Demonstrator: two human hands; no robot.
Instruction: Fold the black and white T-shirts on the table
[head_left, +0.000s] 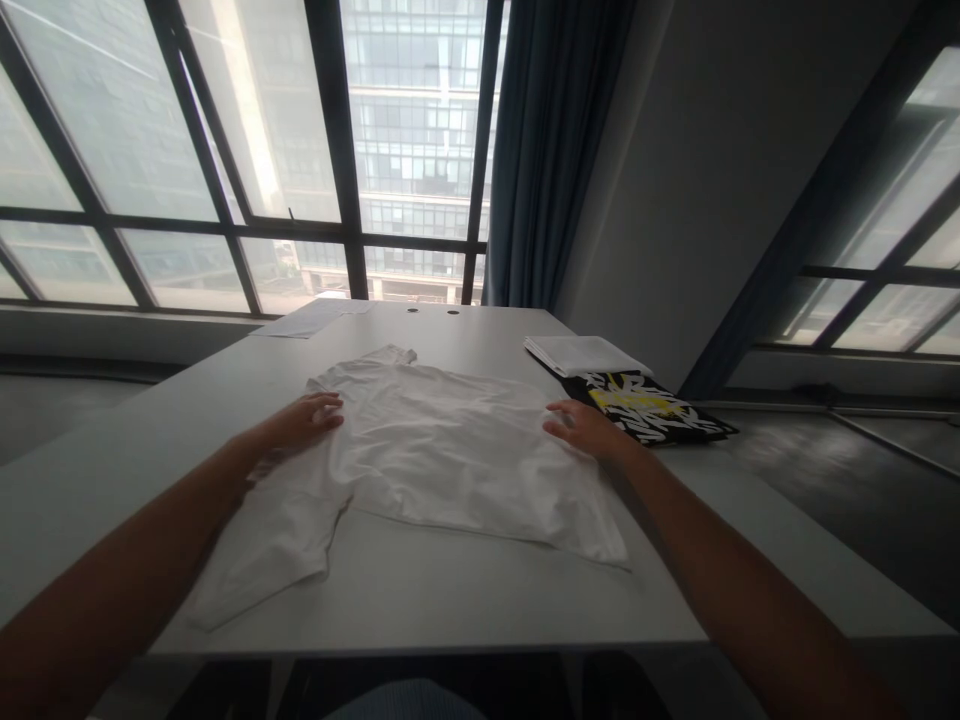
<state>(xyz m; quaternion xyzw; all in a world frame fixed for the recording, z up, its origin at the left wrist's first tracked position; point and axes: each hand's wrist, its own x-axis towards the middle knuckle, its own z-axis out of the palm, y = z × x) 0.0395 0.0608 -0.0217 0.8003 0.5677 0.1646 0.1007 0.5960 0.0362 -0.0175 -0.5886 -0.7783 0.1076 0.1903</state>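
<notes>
A white T-shirt lies spread sideways over the white table, its surface wrinkled. One sleeve hangs toward the near left, and the hem edge is at the right. My left hand rests on the shirt at the shoulder side, fingers extended and slightly bent, gripping no fabric that I can see. Over the hem side, my right hand lies with its thumb and fingers apart, touching the cloth. Part of the fabric under both hands is hidden.
Right of the shirt sit a folded white cloth and a folded black garment with white and yellow print. A white sheet lies at the far left corner. Beyond the table are windows and a blue curtain.
</notes>
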